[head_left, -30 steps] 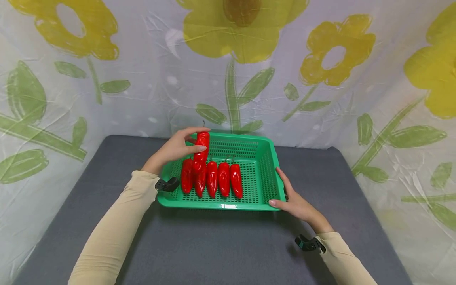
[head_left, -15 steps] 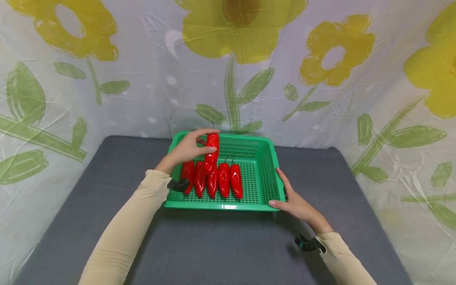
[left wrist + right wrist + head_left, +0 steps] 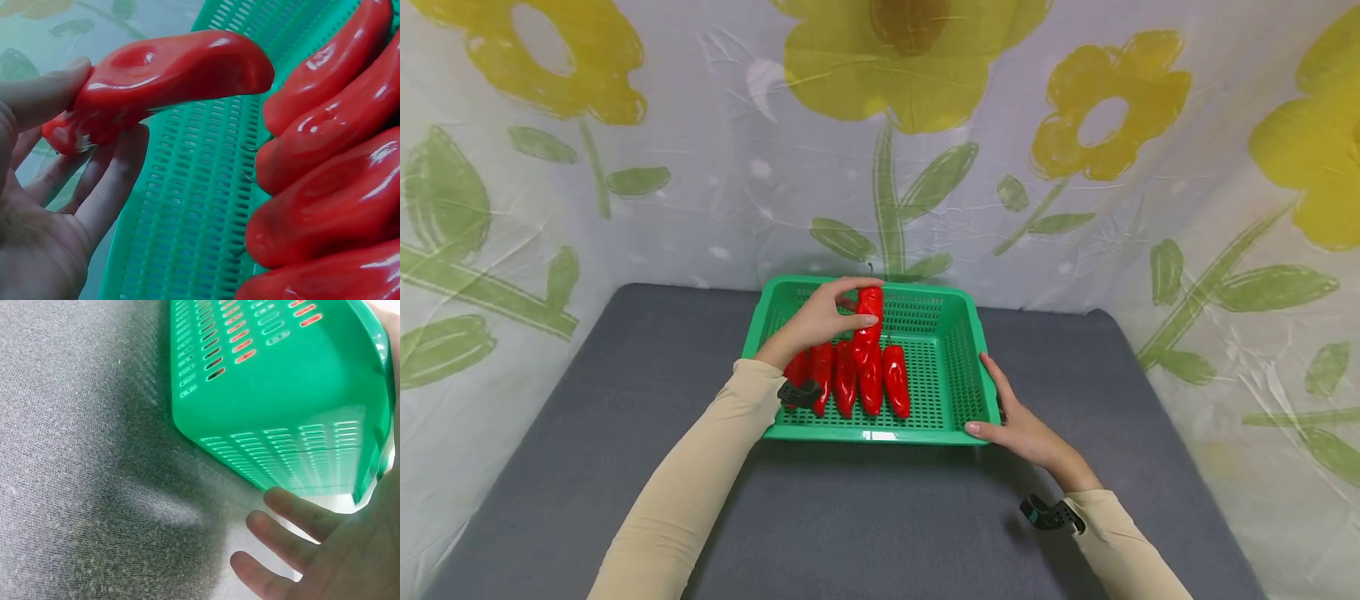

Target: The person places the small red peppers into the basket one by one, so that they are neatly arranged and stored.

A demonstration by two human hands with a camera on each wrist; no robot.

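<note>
My left hand (image 3: 816, 318) pinches a glossy red chili pepper (image 3: 869, 317) near its stem end, between thumb and fingers. The pepper hangs tip down above the green basket (image 3: 917, 436). In the left wrist view this held pepper (image 3: 181, 72) is apart from the others. Several more red peppers (image 3: 896, 382) lie side by side in a row on the basket floor; the left wrist and the held one partly hide some. My right hand (image 3: 1018, 425) holds the basket's right front corner, thumb over the rim. Three of its fingers (image 3: 284, 540) spread out beside the basket's outer wall.
The basket stands on a grey cloth-covered table (image 3: 880, 525), near its back edge. Behind and at both sides hangs a pale curtain (image 3: 715, 208) printed with yellow flowers. Bare slotted floor (image 3: 928, 375) shows in the right part of the basket.
My left hand has moved rightward along the row with the held pepper, from above the second pepper from the left to above the fourth. The right hand and basket have stayed in place.
</note>
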